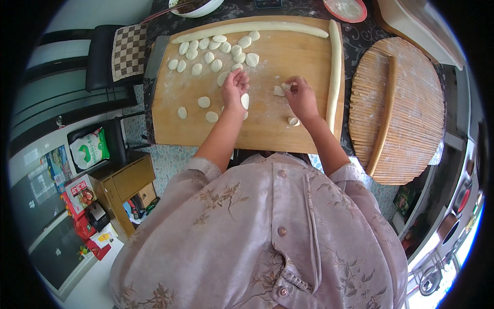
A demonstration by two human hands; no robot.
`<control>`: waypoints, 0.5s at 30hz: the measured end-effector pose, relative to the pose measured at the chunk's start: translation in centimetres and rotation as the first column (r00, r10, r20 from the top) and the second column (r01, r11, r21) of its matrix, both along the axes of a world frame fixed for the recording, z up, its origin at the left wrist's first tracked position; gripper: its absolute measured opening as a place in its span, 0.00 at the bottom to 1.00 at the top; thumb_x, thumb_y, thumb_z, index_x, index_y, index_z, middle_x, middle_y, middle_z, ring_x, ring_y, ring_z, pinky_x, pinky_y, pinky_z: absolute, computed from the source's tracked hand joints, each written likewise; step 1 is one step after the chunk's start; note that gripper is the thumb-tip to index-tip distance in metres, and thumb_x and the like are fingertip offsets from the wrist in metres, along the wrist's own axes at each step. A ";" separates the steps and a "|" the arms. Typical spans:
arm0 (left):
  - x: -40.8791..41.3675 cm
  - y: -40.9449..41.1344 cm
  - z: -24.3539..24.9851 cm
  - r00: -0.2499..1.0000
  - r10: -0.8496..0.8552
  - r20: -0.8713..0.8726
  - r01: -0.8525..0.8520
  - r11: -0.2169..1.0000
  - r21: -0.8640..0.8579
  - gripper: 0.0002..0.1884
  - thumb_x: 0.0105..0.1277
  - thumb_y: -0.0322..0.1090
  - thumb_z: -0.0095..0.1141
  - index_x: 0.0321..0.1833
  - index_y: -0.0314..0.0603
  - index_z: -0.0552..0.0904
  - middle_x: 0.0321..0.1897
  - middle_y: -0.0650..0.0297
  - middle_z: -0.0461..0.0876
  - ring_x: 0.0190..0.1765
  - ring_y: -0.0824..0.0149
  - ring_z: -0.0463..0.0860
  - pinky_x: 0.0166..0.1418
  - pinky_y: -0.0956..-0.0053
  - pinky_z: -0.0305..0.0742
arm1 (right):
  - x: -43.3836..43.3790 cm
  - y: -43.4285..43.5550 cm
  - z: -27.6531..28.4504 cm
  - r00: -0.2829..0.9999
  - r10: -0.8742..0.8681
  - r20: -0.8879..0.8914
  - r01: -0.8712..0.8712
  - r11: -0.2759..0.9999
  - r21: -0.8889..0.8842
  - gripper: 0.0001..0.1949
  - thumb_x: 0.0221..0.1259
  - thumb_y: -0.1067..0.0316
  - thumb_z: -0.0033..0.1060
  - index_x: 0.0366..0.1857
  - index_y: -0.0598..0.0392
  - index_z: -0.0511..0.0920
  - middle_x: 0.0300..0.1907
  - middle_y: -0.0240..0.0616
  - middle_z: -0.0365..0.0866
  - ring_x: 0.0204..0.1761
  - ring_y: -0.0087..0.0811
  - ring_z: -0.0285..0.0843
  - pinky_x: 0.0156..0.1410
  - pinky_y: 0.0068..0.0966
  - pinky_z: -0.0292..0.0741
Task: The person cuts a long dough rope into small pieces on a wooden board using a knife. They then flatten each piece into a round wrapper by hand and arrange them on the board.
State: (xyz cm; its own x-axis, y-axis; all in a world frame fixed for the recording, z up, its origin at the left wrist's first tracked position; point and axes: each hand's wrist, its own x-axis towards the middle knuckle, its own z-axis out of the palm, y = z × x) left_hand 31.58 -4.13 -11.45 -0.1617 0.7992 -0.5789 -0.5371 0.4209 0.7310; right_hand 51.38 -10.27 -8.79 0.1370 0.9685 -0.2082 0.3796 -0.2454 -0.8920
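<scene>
My left hand [235, 88] hovers palm partly up over the wooden board [293, 50], fingers loosely curled; whether it holds anything is unclear. A flattened dough disc [244, 101] shows beside its wrist. My right hand [300, 94] has its fingertips on a small dough piece [286, 86], with another cut piece [278, 91] against it. A further dough piece [293, 121] lies nearer me, by my right wrist. Several pressed dough rounds [216, 65] are spread over the board's left half. One long dough rope [251, 27] runs along the far edge, another [334, 77] along the right edge.
A round slatted mat [409, 116] with a wooden rolling pin [382, 116] lies to the right. Beyond the board are a white bowl of filling [202, 9] with chopsticks and a red-rimmed dish of flour [345, 8]. A chair with a checkered cloth [129, 52] stands left.
</scene>
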 end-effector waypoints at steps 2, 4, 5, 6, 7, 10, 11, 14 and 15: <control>-2.3 -0.5 -3.2 0.967 0.087 0.239 -0.077 0.996 -0.052 0.18 0.77 0.44 0.42 0.50 0.37 0.79 0.36 0.62 0.82 0.36 0.68 0.79 0.39 0.76 0.73 | -1.1 -0.1 0.6 0.974 -0.088 -0.210 0.092 0.996 0.010 0.10 0.65 0.71 0.56 0.49 0.58 0.77 0.49 0.40 0.81 0.42 0.34 0.83 0.50 0.32 0.79; -2.8 -1.0 -3.5 0.885 0.133 0.446 -0.098 0.990 -0.102 0.18 0.76 0.46 0.42 0.49 0.38 0.78 0.37 0.61 0.82 0.36 0.67 0.80 0.38 0.75 0.75 | -1.3 -0.3 -0.1 0.712 -0.160 -0.684 0.069 0.985 -0.159 0.13 0.67 0.68 0.57 0.54 0.55 0.76 0.46 0.35 0.80 0.45 0.30 0.81 0.51 0.28 0.77; -2.8 -1.3 -3.8 0.836 0.139 0.531 -0.090 0.989 -0.117 0.19 0.76 0.47 0.41 0.48 0.38 0.78 0.37 0.61 0.82 0.36 0.65 0.80 0.38 0.73 0.76 | -1.5 -0.3 -0.3 0.492 -0.215 -0.844 0.023 0.972 -0.234 0.15 0.68 0.66 0.57 0.56 0.53 0.75 0.44 0.33 0.80 0.46 0.28 0.79 0.52 0.26 0.76; -2.6 -1.8 -3.3 0.781 0.148 0.607 -0.084 0.988 -0.133 0.19 0.76 0.47 0.41 0.48 0.38 0.78 0.37 0.60 0.82 0.36 0.64 0.80 0.39 0.71 0.76 | -1.8 -0.5 -0.2 0.436 -0.216 -0.874 -0.026 0.968 -0.251 0.15 0.67 0.65 0.58 0.56 0.53 0.75 0.43 0.32 0.80 0.45 0.26 0.78 0.51 0.24 0.75; -2.0 -2.1 -2.3 0.772 0.143 0.619 -0.085 0.989 -0.123 0.21 0.76 0.49 0.39 0.49 0.37 0.77 0.39 0.59 0.81 0.38 0.64 0.79 0.42 0.70 0.76 | -2.2 -0.8 0.1 0.377 -0.222 -0.899 -0.072 0.961 -0.267 0.15 0.67 0.65 0.59 0.56 0.53 0.76 0.43 0.31 0.80 0.43 0.25 0.77 0.51 0.23 0.74; 0.1 -2.2 0.6 0.782 0.063 0.620 -0.030 0.997 -0.065 0.31 0.75 0.58 0.35 0.58 0.35 0.74 0.47 0.58 0.80 0.46 0.62 0.77 0.52 0.65 0.73 | -4.0 -1.5 2.3 0.583 -0.059 -0.810 -0.213 0.951 -0.223 0.14 0.65 0.61 0.62 0.51 0.53 0.79 0.40 0.29 0.78 0.40 0.21 0.73 0.48 0.19 0.71; 0.5 -2.1 1.6 0.813 0.043 0.580 -0.008 0.998 -0.062 0.31 0.75 0.59 0.34 0.60 0.35 0.74 0.47 0.58 0.80 0.46 0.62 0.77 0.52 0.65 0.73 | -4.7 -1.5 2.8 0.691 0.037 -0.722 -0.262 0.943 -0.203 0.13 0.65 0.60 0.63 0.49 0.54 0.80 0.38 0.29 0.77 0.39 0.20 0.71 0.46 0.18 0.70; 1.1 -1.9 3.8 0.903 0.006 0.429 0.021 0.998 -0.059 0.34 0.75 0.60 0.32 0.60 0.34 0.75 0.48 0.59 0.81 0.47 0.63 0.78 0.50 0.69 0.73 | -5.9 -1.6 1.4 0.760 0.056 -0.647 -0.282 0.926 -0.251 0.13 0.62 0.56 0.67 0.41 0.53 0.83 0.32 0.25 0.75 0.32 0.17 0.66 0.40 0.19 0.67; 0.8 -1.6 3.7 0.961 -0.027 0.276 0.037 0.999 -0.028 0.34 0.75 0.60 0.31 0.59 0.34 0.76 0.48 0.59 0.81 0.47 0.63 0.78 0.50 0.70 0.73 | -6.2 -1.4 1.3 0.731 0.035 -0.681 -0.302 0.912 -0.277 0.13 0.62 0.55 0.68 0.40 0.54 0.83 0.31 0.25 0.75 0.31 0.17 0.67 0.39 0.19 0.67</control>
